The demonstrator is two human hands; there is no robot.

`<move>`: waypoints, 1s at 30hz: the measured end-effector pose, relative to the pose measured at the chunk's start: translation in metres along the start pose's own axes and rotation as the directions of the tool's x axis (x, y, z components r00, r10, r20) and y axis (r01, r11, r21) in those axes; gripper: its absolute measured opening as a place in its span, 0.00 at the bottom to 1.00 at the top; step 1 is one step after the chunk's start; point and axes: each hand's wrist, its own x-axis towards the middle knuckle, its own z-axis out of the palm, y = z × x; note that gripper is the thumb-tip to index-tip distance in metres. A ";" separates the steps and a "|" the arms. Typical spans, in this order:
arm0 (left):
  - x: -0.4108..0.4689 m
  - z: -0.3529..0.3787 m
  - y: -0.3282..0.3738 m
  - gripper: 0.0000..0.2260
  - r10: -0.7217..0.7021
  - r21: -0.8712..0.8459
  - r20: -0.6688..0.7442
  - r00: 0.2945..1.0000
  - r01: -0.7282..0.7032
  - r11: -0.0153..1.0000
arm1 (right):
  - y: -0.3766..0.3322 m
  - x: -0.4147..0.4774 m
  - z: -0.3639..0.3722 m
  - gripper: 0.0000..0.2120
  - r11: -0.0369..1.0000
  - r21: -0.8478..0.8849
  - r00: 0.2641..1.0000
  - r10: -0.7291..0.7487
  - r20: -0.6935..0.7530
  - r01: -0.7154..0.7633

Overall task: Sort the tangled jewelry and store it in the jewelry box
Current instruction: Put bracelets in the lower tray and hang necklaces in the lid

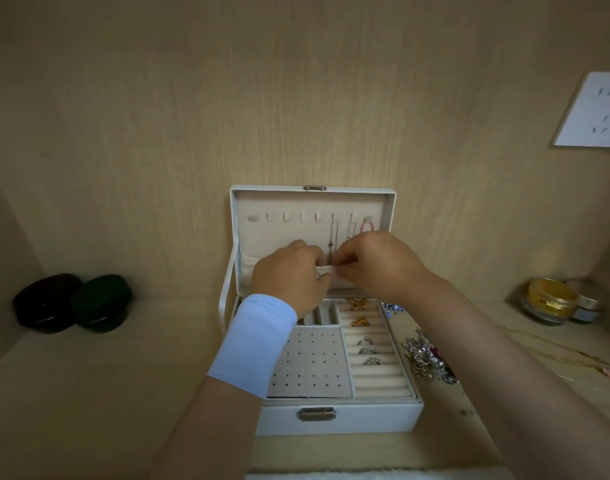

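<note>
A white jewelry box [338, 419] stands open on the shelf, its lid [279, 206] upright. Necklaces hang from hooks in the lid: a thin chain [332, 237] and a pink one [367, 226]. My left hand [289, 277] pinches the edge of the lid's elastic pocket [248, 263]. My right hand [376, 263] pinches at the same pocket edge, at the thin chain's lower end. Rings [367, 350] and gold pieces [359, 321] sit in the ring rolls. A tangled jewelry pile [426, 358] lies right of the box.
Two dark round tins [71, 303] sit at the left. Glass jars, one with a gold band [551, 301], stand at the right. A thin gold chain [566, 358] lies on the shelf. A wall socket [594, 112] is upper right. A blue-beaded piece [392, 308] lies by the box.
</note>
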 end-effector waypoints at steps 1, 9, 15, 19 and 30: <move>-0.001 -0.001 0.001 0.12 0.005 0.000 -0.010 1.000 -0.005 1.000 | 0.002 -0.003 -0.002 0.10 0.999 0.042 1.000 0.000 0.002 0.000; -0.012 0.002 0.050 0.07 0.115 -0.337 0.022 0.993 -0.101 0.936 | 0.075 -0.063 -0.062 0.05 0.967 0.206 0.986 0.163 -0.044 -0.150; 0.008 0.044 0.132 0.06 0.254 -0.428 0.191 0.948 -0.152 0.891 | 0.162 -0.106 -0.075 0.05 0.908 0.100 0.913 0.402 0.064 -0.407; 0.037 0.084 0.172 0.06 0.260 -0.315 0.319 0.911 -0.157 0.936 | 0.197 -0.119 -0.060 0.05 0.892 -0.018 0.890 0.452 0.058 -0.451; 0.082 0.156 0.211 0.14 0.184 -0.044 0.577 0.796 -0.194 0.980 | 0.241 -0.122 -0.023 0.02 0.858 -0.117 0.857 0.509 0.076 -0.500</move>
